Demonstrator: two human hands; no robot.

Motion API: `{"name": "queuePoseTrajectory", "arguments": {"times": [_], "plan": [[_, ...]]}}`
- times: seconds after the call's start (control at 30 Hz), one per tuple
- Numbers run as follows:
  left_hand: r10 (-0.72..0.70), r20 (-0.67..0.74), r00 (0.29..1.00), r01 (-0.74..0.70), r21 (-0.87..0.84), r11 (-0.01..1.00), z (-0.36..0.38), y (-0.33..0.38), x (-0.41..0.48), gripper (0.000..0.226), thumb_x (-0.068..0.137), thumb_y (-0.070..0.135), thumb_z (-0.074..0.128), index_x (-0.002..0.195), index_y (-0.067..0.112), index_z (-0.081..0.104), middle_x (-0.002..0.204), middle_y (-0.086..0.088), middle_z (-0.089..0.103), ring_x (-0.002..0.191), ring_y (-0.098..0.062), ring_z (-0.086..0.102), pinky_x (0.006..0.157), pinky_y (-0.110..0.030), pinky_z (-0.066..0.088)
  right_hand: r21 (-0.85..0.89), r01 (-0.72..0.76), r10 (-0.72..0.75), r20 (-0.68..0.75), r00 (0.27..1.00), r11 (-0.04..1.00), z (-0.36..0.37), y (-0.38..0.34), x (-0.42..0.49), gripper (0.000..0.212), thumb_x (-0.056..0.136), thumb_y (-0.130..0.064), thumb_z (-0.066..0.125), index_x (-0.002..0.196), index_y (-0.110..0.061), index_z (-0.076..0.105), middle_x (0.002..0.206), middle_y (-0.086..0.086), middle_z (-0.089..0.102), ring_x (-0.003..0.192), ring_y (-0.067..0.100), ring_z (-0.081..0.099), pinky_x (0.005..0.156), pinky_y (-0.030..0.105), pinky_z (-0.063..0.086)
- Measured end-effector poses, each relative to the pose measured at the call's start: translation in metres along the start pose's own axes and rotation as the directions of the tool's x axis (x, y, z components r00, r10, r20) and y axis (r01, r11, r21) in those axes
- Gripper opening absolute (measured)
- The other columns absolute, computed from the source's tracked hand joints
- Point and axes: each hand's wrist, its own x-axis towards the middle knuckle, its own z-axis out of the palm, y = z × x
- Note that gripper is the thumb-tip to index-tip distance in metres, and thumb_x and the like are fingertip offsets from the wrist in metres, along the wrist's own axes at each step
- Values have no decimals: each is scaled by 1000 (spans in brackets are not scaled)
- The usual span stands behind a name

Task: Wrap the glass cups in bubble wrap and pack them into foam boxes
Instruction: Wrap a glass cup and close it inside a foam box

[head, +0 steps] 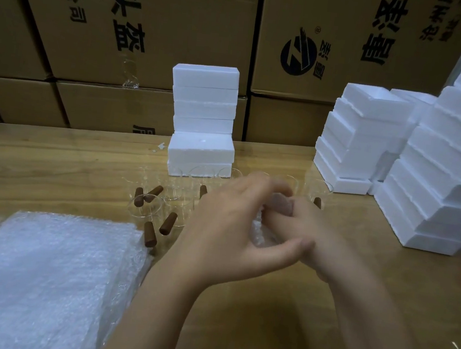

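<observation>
Wrap sheets lie stacked at the near left of the worktop. Just past the middle of my view, both hands meet around one wrapped cup. The left hand curls over its top with the thumb hooked beneath, and the right hand clasps it from the right (the fingertips are blurred, so I cannot tell exactly where they sit). I judge this to be the closing of the wrap. To do it well I would roll the sheet snug, fold the loose ends in over mouth and base, and pinch the seam so nothing springs open. Bare cups with brown handles stand just left of the hands. Closed foam boxes are stacked beyond, with open ones at far right; I would pull one of those near before letting go.
</observation>
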Motion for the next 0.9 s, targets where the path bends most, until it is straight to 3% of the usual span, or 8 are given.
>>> {"name": "queuePoseTrajectory", "arguments": {"times": [0.13,0.27,0.43,0.5,0.67,0.73,0.8,0.9], "plan": [[-57,323,945,93,-95,991,-7,-12,-3,93,59,58,79,137,45,31,134,24,45,126,7,39,105,-28,38,-1,25,-25,-12,1000,1000,-6,8,0,44,48,-66,40,74,-41,66,67,-16,67,77,11,64,69,36,51],[54,118,992,-53,-9,999,-5,-6,-2,83,62,58,75,134,37,40,119,19,60,114,4,53,93,-32,48,119,-22,2,172,985,993,-5,3,-4,34,52,-69,44,73,-51,63,70,-19,67,84,15,66,74,33,51],[86,-11,996,-86,-20,996,-6,-3,-3,66,64,52,73,122,27,53,104,17,66,100,0,62,79,-28,53,266,-5,-69,268,961,964,-9,3,-9,77,60,-74,51,109,-15,63,117,30,59,115,49,50,96,54,46],[86,-23,996,-86,13,996,-3,-2,-2,63,65,51,72,120,25,55,103,17,66,98,2,62,78,-24,52,257,0,-85,318,944,966,-15,6,-12,83,62,-76,53,115,-13,62,118,25,61,114,45,54,101,59,40],[135,-53,989,-125,164,979,-2,-3,-2,59,66,44,70,116,15,59,102,10,65,90,-4,62,69,-26,52,174,29,-95,384,918,984,-33,15,-15,51,65,-64,65,107,-34,66,105,-10,71,104,9,65,97,41,50],[184,-53,981,-166,246,955,-1,-1,-1,57,66,44,71,112,11,62,98,6,66,86,-10,63,64,-28,52,157,27,-91,415,905,987,-33,15,-16,26,61,-51,66,82,-37,70,81,-13,71,83,4,67,80,28,54],[259,-11,966,-240,342,909,4,3,-1,58,64,45,74,107,8,66,95,0,67,82,-16,64,61,-29,51,73,29,-56,394,917,997,-28,12,-15,5,57,-35,60,55,-36,64,53,-15,55,57,2,53,57,18,43],[324,37,945,-309,420,853,12,6,0,57,61,42,78,103,5,68,92,-7,67,78,-26,66,56,-34,52,-57,36,-14,349,937,998,-22,11,-10,22,57,-21,50,39,-33,55,35,-14,36,41,2,35,44,18,28]]}}
